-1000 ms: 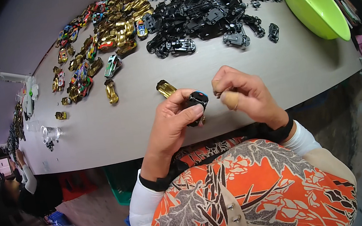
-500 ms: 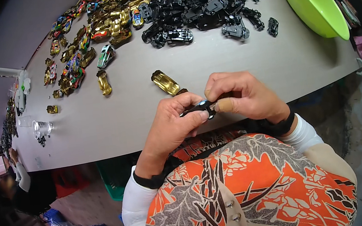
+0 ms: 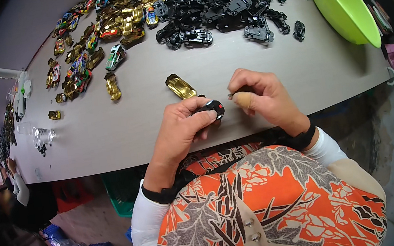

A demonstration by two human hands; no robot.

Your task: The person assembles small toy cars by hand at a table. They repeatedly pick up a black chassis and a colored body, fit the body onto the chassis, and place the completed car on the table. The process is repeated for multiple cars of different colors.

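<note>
Close to the table's near edge, my left hand (image 3: 184, 122) pinches a black toy car chassis (image 3: 215, 108) with a small red spot and pale wheel faces. My right hand (image 3: 265, 95) is raised a little to the right, apart from the chassis. Its thumb, with a tan covering, and its fingers are pressed around a slim dark thing (image 3: 233, 95); only its tip shows, and its kind is unclear. A gold toy car body (image 3: 181, 86) lies just beyond my left hand. Another gold toy car body (image 3: 112, 86) rests farther left.
Black chassis (image 3: 222, 11) lie heaped at the back. Gold and coloured car bodies (image 3: 120, 21) fill the back left. A lime green basin (image 3: 342, 4) leans at the right. Clear plastic cups (image 3: 43, 136) stand on the left; beyond them a person (image 3: 20, 189) sits.
My right hand has drawn away from the chassis, leaving a gap between the hands. The left hand still holds the chassis, now turned so its red spot shows.
</note>
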